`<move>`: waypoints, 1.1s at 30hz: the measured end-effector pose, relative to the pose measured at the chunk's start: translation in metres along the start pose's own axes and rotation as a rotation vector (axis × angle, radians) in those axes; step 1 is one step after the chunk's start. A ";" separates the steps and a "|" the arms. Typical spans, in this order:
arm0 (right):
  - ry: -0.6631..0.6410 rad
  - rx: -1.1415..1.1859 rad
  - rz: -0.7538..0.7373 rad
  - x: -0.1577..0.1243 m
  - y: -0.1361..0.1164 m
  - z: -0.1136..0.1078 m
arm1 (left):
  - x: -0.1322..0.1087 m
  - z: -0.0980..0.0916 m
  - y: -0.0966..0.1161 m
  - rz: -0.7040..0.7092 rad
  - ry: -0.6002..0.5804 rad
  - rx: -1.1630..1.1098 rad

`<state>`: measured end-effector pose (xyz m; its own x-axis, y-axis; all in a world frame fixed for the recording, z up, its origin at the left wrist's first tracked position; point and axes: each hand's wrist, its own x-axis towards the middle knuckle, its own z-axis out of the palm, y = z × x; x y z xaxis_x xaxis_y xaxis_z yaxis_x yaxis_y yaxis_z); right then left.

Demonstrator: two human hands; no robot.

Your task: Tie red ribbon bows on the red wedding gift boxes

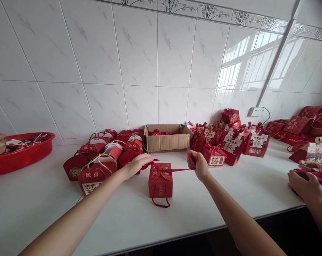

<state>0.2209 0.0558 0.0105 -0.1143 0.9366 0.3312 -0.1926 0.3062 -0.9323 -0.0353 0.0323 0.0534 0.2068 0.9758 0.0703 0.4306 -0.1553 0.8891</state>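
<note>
A small red gift box (161, 185) with gold lettering stands upright on the white counter in front of me. A twisted red cord handle hangs down its near side. Red ribbon (182, 170) runs out from the top of the box to both sides. My right hand (199, 165) is closed on the ribbon's right end and pulls it out straight, apart from the box. Just left of the box's top, my left hand (140, 165) pinches the other side of the ribbon; its fingertips are partly hidden.
Several red gift boxes (93, 174) cluster at left, beside a red plastic basin (47, 151). A cardboard box (167, 143) stands against the tiled wall. More gift bags (231, 147) stand at right, where another person's hands (307, 186) hold something red near the counter's edge.
</note>
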 end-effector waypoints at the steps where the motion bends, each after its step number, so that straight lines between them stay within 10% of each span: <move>1: -0.009 0.019 -0.011 0.002 -0.006 0.001 | 0.002 -0.002 0.001 0.005 0.004 -0.031; 12: 0.009 0.041 -0.217 0.014 -0.065 0.026 | 0.012 -0.015 0.031 0.178 0.057 -0.403; 33: 0.059 -0.043 -0.297 0.033 -0.088 0.065 | 0.016 0.000 0.085 0.354 0.364 -0.730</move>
<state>0.1711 0.0488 0.1128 -0.0018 0.8130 0.5823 -0.1670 0.5739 -0.8017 0.0043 0.0343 0.1301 -0.1237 0.8968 0.4249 -0.2989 -0.4419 0.8458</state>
